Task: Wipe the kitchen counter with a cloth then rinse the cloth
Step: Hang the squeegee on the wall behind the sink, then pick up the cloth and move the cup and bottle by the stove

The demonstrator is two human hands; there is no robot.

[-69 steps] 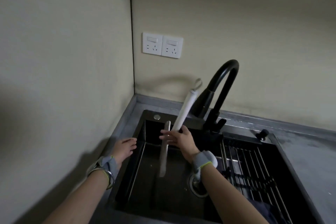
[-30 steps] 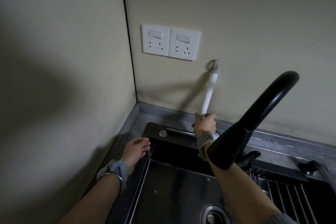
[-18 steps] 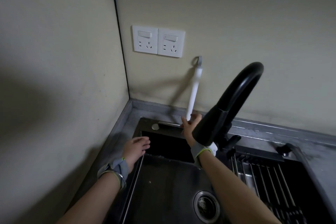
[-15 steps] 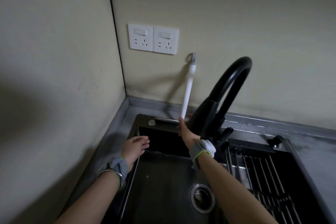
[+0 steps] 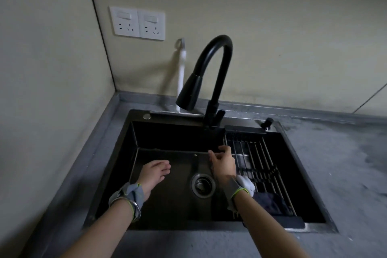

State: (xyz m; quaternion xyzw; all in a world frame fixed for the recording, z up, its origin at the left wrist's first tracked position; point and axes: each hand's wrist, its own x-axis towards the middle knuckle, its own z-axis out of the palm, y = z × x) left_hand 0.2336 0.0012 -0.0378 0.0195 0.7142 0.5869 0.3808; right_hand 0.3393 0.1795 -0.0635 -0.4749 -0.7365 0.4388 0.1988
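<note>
A dark blue cloth lies on the wire rack at the right side of the black sink, partly hidden by my right forearm. My right hand hovers over the sink beside the rack's left edge, fingers loosely apart, holding nothing. My left hand hangs over the basin's left part, empty, fingers together and relaxed. A white-handled squeegee leans upright against the back wall, its blade on the sink's rear ledge behind the black faucet.
Grey counter extends to the right of the sink, with damp-looking streaks. The drain sits between my hands. Two wall sockets are above the corner. A small black knob stands behind the rack. A wall closes the left side.
My right hand let go of the white squeegee, which now leans against the back wall, and came back down over the sink. My left hand shifted from the sink's rim to over the basin.
</note>
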